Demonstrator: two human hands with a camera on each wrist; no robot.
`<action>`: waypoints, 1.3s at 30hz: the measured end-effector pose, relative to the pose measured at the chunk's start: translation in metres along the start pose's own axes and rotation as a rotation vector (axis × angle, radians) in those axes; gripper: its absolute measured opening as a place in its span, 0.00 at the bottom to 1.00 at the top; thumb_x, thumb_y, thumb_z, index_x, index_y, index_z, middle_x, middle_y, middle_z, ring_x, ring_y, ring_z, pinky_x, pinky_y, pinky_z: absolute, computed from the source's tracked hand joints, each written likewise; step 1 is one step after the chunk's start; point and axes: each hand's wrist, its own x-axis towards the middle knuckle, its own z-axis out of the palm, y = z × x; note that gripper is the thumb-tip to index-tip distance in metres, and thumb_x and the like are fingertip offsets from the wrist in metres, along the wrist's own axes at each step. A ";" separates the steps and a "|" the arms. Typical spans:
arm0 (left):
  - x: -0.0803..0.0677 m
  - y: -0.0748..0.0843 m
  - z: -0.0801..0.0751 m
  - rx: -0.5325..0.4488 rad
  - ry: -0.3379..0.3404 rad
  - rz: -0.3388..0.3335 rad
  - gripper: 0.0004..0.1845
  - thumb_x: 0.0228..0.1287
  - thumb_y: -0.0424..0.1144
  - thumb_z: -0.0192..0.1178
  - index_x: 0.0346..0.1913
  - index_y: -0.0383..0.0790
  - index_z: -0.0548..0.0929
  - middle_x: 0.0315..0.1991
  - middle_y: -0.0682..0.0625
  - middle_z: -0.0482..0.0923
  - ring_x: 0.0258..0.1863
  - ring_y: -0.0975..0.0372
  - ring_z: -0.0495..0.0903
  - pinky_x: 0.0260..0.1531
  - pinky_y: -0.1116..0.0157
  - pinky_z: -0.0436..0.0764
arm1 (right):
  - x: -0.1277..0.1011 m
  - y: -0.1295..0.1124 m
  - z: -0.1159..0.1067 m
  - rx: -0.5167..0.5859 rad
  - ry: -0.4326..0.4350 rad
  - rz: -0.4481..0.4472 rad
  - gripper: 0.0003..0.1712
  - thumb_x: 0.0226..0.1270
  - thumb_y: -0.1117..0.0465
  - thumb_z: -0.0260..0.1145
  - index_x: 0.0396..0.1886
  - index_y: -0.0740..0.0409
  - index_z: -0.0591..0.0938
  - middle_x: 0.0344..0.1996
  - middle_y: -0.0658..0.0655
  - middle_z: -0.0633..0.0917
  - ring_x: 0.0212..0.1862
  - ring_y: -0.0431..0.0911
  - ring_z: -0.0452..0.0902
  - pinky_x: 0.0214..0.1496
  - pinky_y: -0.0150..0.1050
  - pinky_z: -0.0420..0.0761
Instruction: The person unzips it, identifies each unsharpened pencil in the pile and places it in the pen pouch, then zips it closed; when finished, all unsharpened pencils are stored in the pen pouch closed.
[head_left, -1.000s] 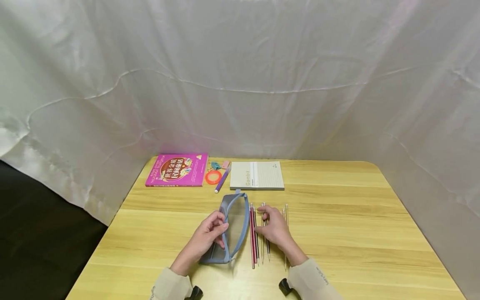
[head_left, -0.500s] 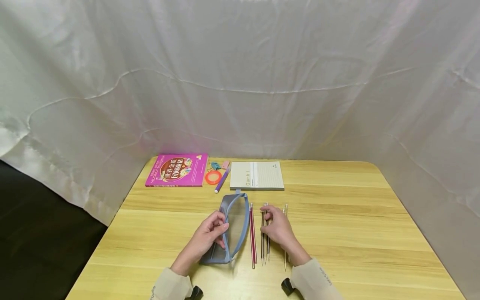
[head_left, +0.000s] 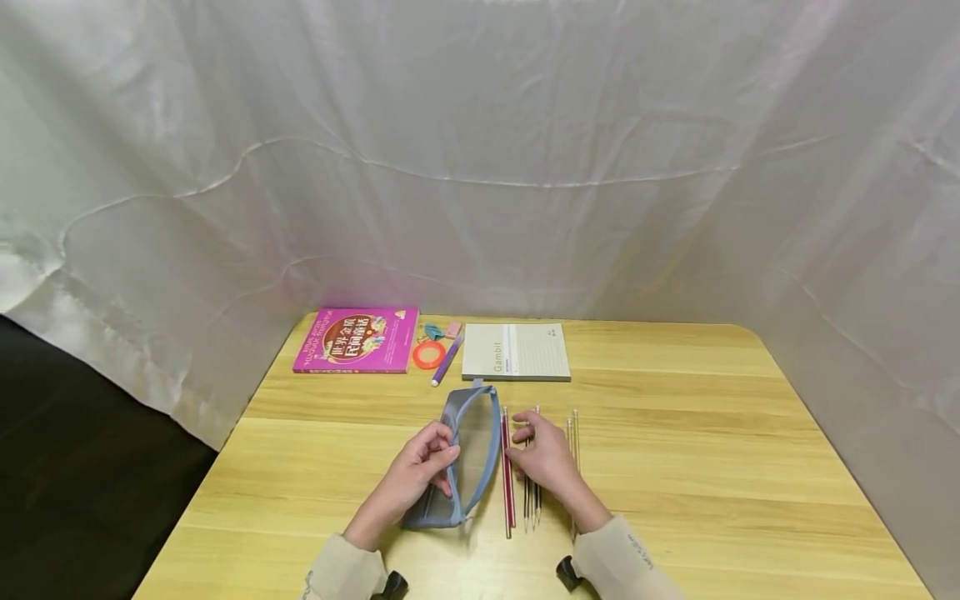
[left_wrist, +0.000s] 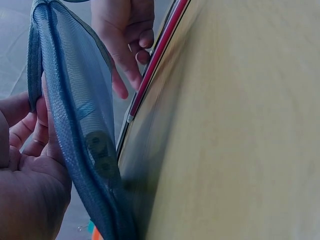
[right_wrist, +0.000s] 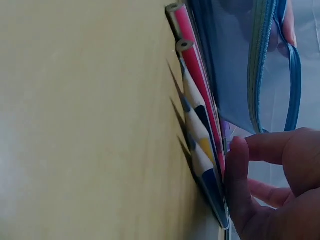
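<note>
My left hand (head_left: pixel 416 467) pinches the rim of a blue mesh pencil case (head_left: pixel 453 511), holding its zipped mouth spread. To the right of the case lie red pencils (head_left: pixel 508 492) with flat, unsharpened near ends. Beside them is a small group of sharpened dark pencils (head_left: pixel 532 500). My right hand (head_left: pixel 551 462) is over these, its thumb and forefinger apart and reaching toward the red pencils. In the right wrist view its thumb (right_wrist: pixel 237 175) is right by the pencils; whether it touches them I cannot tell. Pale pencils (head_left: pixel 576 429) lie partly hidden past the right hand.
Behind the case are a grey-white notepad (head_left: pixel 516 352), a purple marker (head_left: pixel 447 360), an orange-red ring (head_left: pixel 428 355), a small teal item (head_left: pixel 434 332) and a pink eraser-like block (head_left: pixel 453 329). A magenta book (head_left: pixel 356 340) lies at the back left. A pale curtain (head_left: pixel 480 167) surrounds the table.
A dark pencil beside the red ones moved right to join the other dark pencils. Since then my right hand has shifted left toward the red pencils. My left hand stays on the case.
</note>
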 end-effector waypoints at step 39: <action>0.003 -0.002 0.004 -0.001 -0.006 0.000 0.12 0.80 0.37 0.56 0.50 0.29 0.71 0.32 0.53 0.74 0.19 0.62 0.82 0.22 0.61 0.89 | 0.001 -0.001 -0.003 -0.220 0.017 -0.057 0.33 0.50 0.73 0.74 0.61 0.63 0.81 0.30 0.54 0.84 0.22 0.40 0.75 0.28 0.34 0.78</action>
